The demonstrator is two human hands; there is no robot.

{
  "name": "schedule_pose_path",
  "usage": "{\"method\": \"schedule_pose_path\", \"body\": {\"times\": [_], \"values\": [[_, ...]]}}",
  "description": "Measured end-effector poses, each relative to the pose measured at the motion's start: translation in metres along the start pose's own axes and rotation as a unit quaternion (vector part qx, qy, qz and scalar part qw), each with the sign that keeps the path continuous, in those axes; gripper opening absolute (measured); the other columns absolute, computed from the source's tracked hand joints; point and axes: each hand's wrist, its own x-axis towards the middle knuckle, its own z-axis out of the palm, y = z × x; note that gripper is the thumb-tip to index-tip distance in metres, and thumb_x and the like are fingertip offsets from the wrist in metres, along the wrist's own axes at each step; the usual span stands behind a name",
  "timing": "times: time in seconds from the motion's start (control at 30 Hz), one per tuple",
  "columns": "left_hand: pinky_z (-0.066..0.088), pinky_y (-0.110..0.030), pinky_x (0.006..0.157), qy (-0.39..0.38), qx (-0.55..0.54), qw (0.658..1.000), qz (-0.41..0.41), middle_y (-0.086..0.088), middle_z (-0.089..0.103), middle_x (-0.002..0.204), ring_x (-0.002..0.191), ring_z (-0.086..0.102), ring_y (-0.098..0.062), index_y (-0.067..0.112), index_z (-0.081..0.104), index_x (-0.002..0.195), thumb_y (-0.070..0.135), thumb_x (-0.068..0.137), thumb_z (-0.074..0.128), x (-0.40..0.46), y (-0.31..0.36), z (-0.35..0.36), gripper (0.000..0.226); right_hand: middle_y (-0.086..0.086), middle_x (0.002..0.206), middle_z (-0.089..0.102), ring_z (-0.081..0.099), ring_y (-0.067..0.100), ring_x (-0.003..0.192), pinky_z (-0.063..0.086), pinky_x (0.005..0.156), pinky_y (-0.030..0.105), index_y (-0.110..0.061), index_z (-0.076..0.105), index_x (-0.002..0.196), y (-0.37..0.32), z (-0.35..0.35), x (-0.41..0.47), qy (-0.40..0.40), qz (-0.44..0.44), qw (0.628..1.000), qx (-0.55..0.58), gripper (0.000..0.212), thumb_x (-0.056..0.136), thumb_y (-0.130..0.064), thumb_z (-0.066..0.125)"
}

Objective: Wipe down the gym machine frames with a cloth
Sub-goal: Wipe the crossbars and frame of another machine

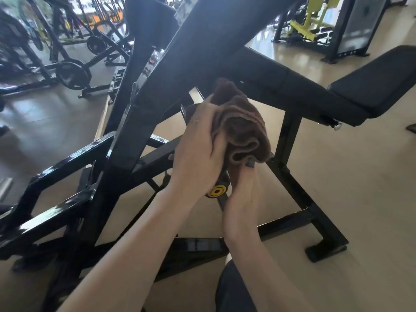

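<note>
Head view, left hand (198, 152) and right hand (242, 197) gripping brown cloth (240, 127) — bunched

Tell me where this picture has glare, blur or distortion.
Head view: window light glares on the glossy beige floor and the black metal machine frame; the far machines at upper left are blurred; the wide lens bends straight bars; the brown folded cloth is sharp.

Tight ahead: the thick black slanted steel beam (157, 91) crosses left, the black padded bench (371, 86) hangs right. Between them, a narrow gap over the yellow round knob (216, 191). Open beige floor (349, 188) lies right.
</note>
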Motion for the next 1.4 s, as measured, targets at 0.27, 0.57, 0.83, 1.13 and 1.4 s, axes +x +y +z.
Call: {"method": "schedule_pose_path", "body": {"times": [0.27, 0.57, 0.83, 1.13, 1.4], "values": [[0.049, -0.032, 0.085, 0.033, -0.094, 0.990, -0.104, 0.003, 0.063, 0.107, 0.096, 0.060, -0.009, 0.029, 0.057, 0.104, 0.028, 0.099, 0.049, 0.057, -0.015, 0.004, 0.010, -0.004, 0.153, 0.051, 0.044, 0.016, 0.144, 0.034, 0.122, 0.047, -0.023, 0.039, 0.156, 0.006, 0.005, -0.001, 0.039, 0.008, 0.999, -0.031, 0.087, 0.083, -0.072, 0.040], [0.053, -0.034, 0.089, 0.005, 0.036, 0.999, 0.024, 0.001, 0.060, 0.125, 0.104, 0.062, -0.012, 0.014, 0.052, 0.113, 0.026, 0.103, 0.045, 0.006, -0.001, 0.000, 0.017, -0.044, 0.088, 0.060, 0.055, -0.018, 0.091, 0.038, 0.077, -0.002, -0.036, 0.053, 0.094, 0.015, -0.014, 0.000, -0.016, -0.037, 0.996, -0.075, 0.037, 0.105, -0.003, 0.040], [0.041, -0.025, 0.078, -0.002, 0.052, 0.998, 0.028, 0.011, 0.053, 0.089, 0.084, 0.051, -0.004, 0.020, 0.048, 0.093, 0.030, 0.104, 0.041, 0.057, 0.005, 0.008, 0.016, -0.045, 0.137, 0.045, 0.047, -0.006, 0.134, 0.040, 0.102, 0.008, -0.080, 0.028, 0.133, 0.004, -0.004, 0.000, -0.065, -0.091, 0.989, -0.099, 0.091, 0.091, 0.001, 0.037], [0.047, -0.047, 0.074, 0.002, 0.133, 0.991, -0.007, 0.004, 0.059, 0.097, 0.087, 0.057, -0.024, 0.016, 0.049, 0.109, 0.026, 0.099, 0.038, -0.024, -0.031, -0.032, 0.018, -0.050, 0.113, 0.051, 0.051, -0.020, 0.112, 0.039, 0.091, 0.000, -0.028, 0.038, 0.152, 0.032, -0.013, -0.024, -0.092, -0.038, 0.975, -0.196, 0.062, 0.097, -0.007, 0.058], [0.043, -0.022, 0.073, 0.037, 0.129, 0.988, -0.079, -0.003, 0.058, 0.107, 0.087, 0.056, -0.008, 0.013, 0.050, 0.111, 0.038, 0.093, 0.034, -0.099, -0.071, -0.052, 0.035, -0.027, 0.104, 0.057, 0.060, 0.003, 0.104, 0.053, 0.106, 0.038, -0.029, 0.040, 0.143, 0.048, 0.006, -0.029, -0.034, 0.038, 0.979, -0.197, 0.066, 0.086, -0.017, 0.072]]}}
